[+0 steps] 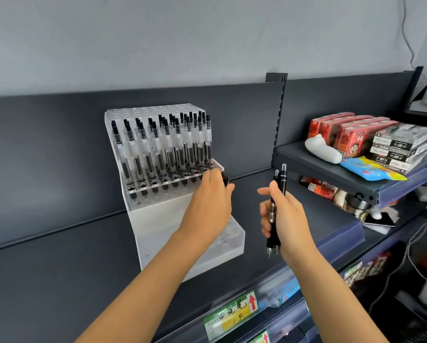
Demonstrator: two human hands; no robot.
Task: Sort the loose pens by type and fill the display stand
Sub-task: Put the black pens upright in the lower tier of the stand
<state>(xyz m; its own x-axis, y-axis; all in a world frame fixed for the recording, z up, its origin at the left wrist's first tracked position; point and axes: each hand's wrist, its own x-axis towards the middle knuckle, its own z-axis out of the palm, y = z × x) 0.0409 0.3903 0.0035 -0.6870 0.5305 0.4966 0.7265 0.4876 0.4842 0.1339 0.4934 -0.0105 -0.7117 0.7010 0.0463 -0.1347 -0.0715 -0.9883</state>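
Observation:
A tiered clear acrylic display stand [158, 219] sits on the dark shelf. Its upper tiers hold several clear pens with black caps [163, 147]. The lower white tiers show open holes. My left hand [210, 194] is at the right end of the stand's middle tier, fingers curled round a black pen [224, 179] whose end shows past my fingers. My right hand [281, 211] grips a bundle of black pens [278, 211] upright, tips down, to the right of the stand.
The dark shelf [59, 268] runs left to right with a price label [232, 315] on its front edge. A higher shelf [331, 179] at right carries red boxes [343, 134], black-and-white boxes [400, 147] and a white pouch [321, 149]. Cables hang far right.

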